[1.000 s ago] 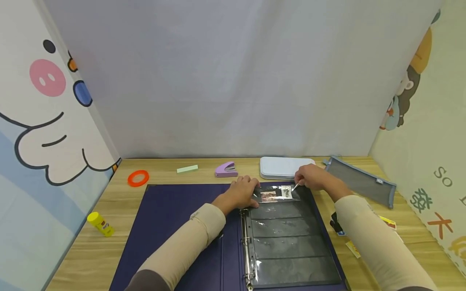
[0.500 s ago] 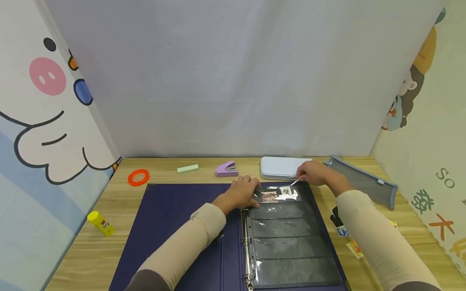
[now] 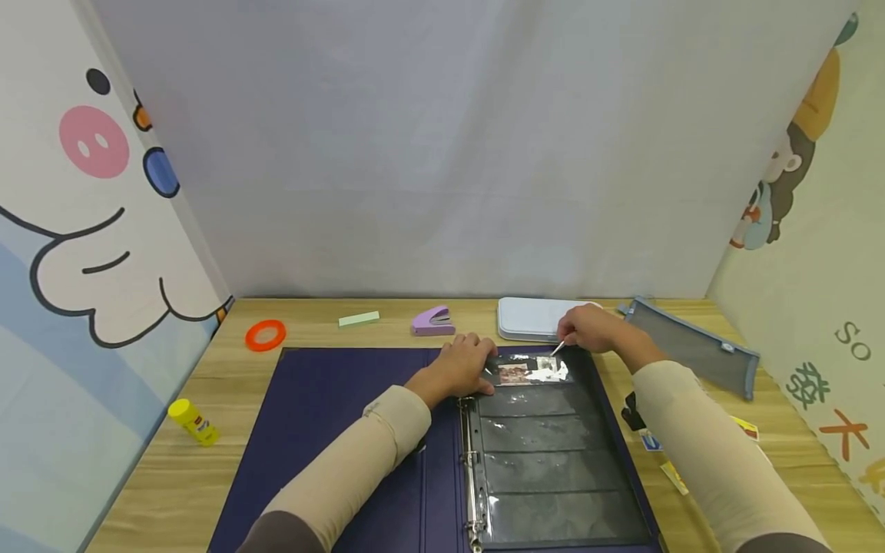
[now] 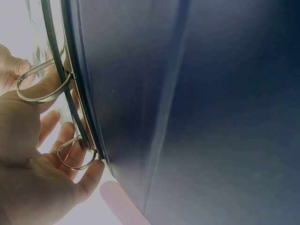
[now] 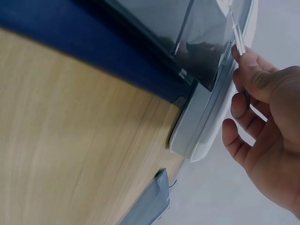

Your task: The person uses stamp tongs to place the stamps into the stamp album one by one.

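A dark blue ring binder (image 3: pixel 353 430) lies spread out, with a black stamp page (image 3: pixel 553 472) of clear pocket strips on its right side. In the top strip sit a reddish stamp (image 3: pixel 513 374) and a pale grey stamp (image 3: pixel 547 364), the latter partly under glare. My left hand (image 3: pixel 462 367) grips the page's upper left corner by the top ring, its fingers reaching past the metal rings (image 4: pixel 44 84) in the left wrist view. My right hand (image 3: pixel 588 328) pinches slim tweezers (image 5: pixel 238 36), tips pointing down at the pale stamp's top edge.
Behind the binder lie a white tin case (image 3: pixel 532 316), a purple stapler (image 3: pixel 432 321), a pale green strip (image 3: pixel 359 319) and an orange ring (image 3: pixel 266 336). A glue stick (image 3: pixel 193 422) is left; a grey mesh pouch (image 3: pixel 691 349) and small colourful packets (image 3: pixel 674 477) lie right.
The tweezers' tips have shifted slightly up and left along the top strip, and more glare covers the pale stamp. My left hand keeps its place on the page.
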### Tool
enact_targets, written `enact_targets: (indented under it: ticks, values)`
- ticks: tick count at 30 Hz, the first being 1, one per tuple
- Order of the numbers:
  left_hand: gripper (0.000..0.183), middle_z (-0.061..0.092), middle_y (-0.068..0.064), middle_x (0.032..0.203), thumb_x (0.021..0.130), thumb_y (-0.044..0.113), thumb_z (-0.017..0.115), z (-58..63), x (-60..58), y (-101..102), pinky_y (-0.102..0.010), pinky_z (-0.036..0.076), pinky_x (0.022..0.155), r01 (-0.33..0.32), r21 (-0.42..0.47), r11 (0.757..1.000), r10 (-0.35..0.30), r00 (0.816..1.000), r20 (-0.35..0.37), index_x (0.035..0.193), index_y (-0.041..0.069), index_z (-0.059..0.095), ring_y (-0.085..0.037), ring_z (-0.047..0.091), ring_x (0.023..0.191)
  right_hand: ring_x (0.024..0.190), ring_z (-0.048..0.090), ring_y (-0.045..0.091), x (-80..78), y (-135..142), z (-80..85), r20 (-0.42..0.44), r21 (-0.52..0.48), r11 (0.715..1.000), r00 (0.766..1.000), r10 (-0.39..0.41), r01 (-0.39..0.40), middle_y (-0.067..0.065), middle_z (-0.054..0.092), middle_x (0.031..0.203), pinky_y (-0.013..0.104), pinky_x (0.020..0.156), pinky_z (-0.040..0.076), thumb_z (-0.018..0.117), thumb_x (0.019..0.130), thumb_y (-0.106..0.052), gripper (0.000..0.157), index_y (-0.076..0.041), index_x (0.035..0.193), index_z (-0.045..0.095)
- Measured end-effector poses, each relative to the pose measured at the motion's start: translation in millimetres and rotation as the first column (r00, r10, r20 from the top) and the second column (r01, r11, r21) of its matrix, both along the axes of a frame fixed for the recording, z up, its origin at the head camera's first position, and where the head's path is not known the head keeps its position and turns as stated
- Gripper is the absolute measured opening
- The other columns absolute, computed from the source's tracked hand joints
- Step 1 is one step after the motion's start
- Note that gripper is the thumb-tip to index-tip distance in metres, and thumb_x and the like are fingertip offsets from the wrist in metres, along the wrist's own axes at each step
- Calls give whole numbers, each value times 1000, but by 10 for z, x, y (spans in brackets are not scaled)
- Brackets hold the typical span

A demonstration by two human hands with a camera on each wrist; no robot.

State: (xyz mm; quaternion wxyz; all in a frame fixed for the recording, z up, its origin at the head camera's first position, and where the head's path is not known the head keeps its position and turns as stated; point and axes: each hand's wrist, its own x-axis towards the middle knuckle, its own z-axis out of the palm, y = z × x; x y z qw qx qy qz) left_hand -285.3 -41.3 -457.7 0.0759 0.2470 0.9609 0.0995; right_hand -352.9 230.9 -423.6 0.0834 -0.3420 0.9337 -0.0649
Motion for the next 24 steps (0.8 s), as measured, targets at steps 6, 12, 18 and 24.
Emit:
enact_targets:
  ticks: [6, 12, 18, 24]
  values:
    - [61, 52, -6, 127, 79, 44, 74, -3, -3, 5, -44, 40, 99, 2, -8, 1000, -2, 1000, 7, 129, 20, 49, -24, 47, 117, 70, 51, 10, 4, -4, -27, 8, -3, 1000, 1000, -18, 18, -4, 61, 74, 32, 69, 44, 64, 85, -6, 12, -13, 76, 66]
    - [60, 52, -6, 127, 79, 45, 74, -5, -4, 14, -44, 40, 98, 13, -18, 1000, -13, 1000, -4, 128, 20, 50, -25, 47, 118, 71, 52, 10, 14, -6, -60, 5, -12, 999, 1000, -29, 29, -5, 62, 76, 33, 71, 45, 64, 85, -6, 14, -16, 75, 67]
    - [60, 52, -6, 127, 80, 46, 73, 1, 7, 19, -44, 41, 98, 23, -31, 999, -23, 1000, -8, 129, 20, 50, -25, 48, 118, 75, 57, 12, 58, 54, -22, 30, -35, 997, 997, -67, 68, -2, 66, 82, 36, 72, 47, 63, 89, -8, 10, -13, 83, 69]
    - [61, 50, -6, 131, 84, 46, 69, 82, 34, 11, -46, 36, 102, 50, -72, 996, -51, 999, -12, 136, 20, 49, -25, 45, 122, 79, 60, 17, 192, 279, 121, 37, -137, 980, 989, -141, 144, 5, 68, 89, 40, 73, 49, 58, 92, -6, 12, -8, 92, 70]
